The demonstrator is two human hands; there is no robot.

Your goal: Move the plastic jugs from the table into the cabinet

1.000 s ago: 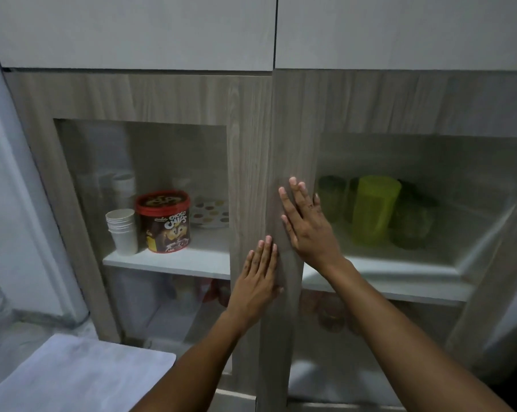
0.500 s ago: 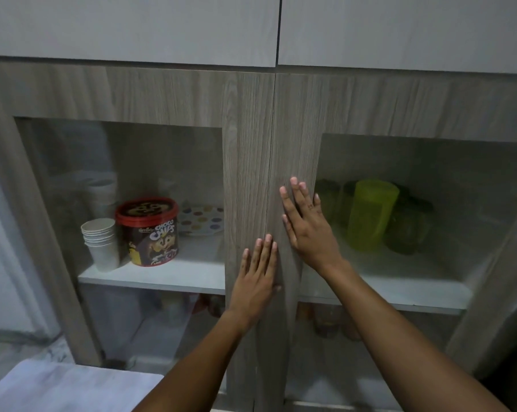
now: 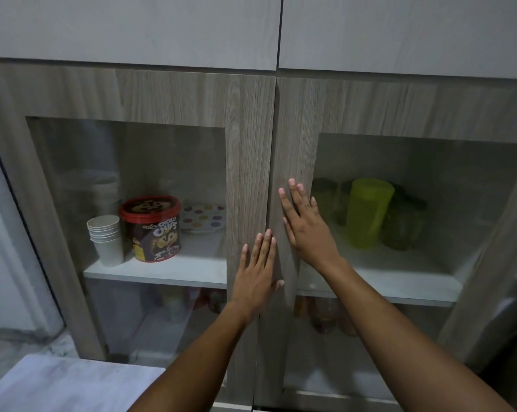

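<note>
A wood-grain cabinet point(image 3: 251, 120) with two glass-paned doors fills the view, and both doors look shut. Behind the right pane stands a lime-green plastic jug point(image 3: 368, 212) on a white shelf, with darker green jugs point(image 3: 403, 226) beside and behind it. My left hand point(image 3: 258, 267) lies flat, fingers spread, on the inner stile of the left door. My right hand point(image 3: 306, 226) presses flat on the inner stile of the right door, a little higher. Neither hand holds anything.
Behind the left pane sit a stack of white paper cups point(image 3: 105, 239), a red-lidded Choco Chips tub point(image 3: 151, 227) and a dotted plate point(image 3: 202, 218). Blurred jars stand on the lower shelf. A white table corner point(image 3: 61, 385) shows at the bottom left. White upper doors point(image 3: 132, 28) hang above.
The doors swung the last bit closed and now sit flush. Both hands stayed pressed flat on the door stiles; the view shifted slightly.
</note>
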